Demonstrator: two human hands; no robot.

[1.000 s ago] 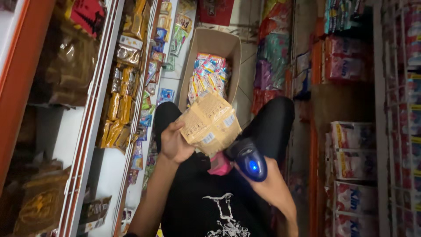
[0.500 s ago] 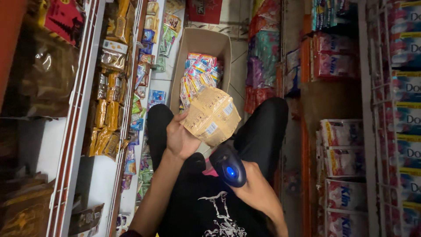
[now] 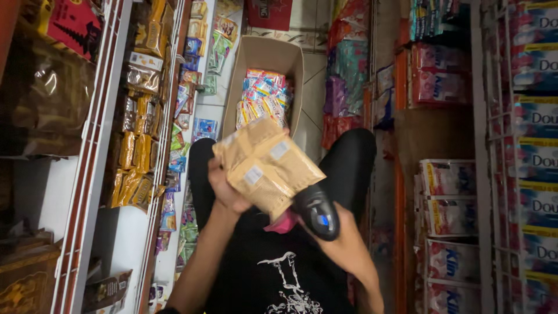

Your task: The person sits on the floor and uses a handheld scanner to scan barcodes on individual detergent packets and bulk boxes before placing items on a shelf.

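Observation:
My left hand [image 3: 224,189] holds a bundle of tan packets [image 3: 266,164] with small white labels, raised in front of my chest. My right hand [image 3: 343,241] grips a black handheld scanner [image 3: 317,210] with a blue light on its back, its head tucked just under the bundle's lower right edge. Something pink [image 3: 283,222] shows beneath the scanner. My black trousers and black printed shirt fill the lower middle of the view.
An open cardboard box [image 3: 256,58] of colourful snack packets stands on the tiled floor ahead of my knees. Shelves of golden and brown packets [image 3: 139,168] line the left. Stacked boxed goods [image 3: 450,192] and wire racks fill the right of the narrow aisle.
The bundle has tilted and come slightly lower and closer. The scanner has stayed just under the bundle's right edge. The view has shifted a little.

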